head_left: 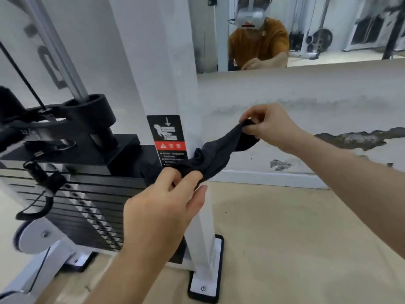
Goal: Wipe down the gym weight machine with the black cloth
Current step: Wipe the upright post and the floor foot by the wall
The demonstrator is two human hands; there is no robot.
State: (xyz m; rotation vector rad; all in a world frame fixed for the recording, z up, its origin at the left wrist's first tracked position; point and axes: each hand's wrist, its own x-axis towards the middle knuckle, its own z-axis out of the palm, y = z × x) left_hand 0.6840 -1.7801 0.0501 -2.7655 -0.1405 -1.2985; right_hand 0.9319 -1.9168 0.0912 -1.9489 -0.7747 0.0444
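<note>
Grip on the black cloth (210, 159) is two-handed: the left hand (164, 207), near and left of centre, pinches one bunched end between thumb and curled fingers, while the right hand (269, 126), farther off and to the right, pinches the other end the same way. The cloth hangs slack and twisted in the air between them. Its lower folds pass in front of the white upright (175, 88) of the weight machine, just beside the black warning label (168, 139); whether it touches the post cannot be told. To the left sits the weight stack (76, 200) with its black straps and cable, and below, near the floor, the upright's foot plate (206, 281). On the far right are a scuffed wall (328, 106) and a mirror (328, 29) above it. No surface is under the cloth now, so this looks like readying or refolding it rather than wiping. How much of the machine is already clean cannot be judged; the post, stack and frame all appear left to do.
</note>
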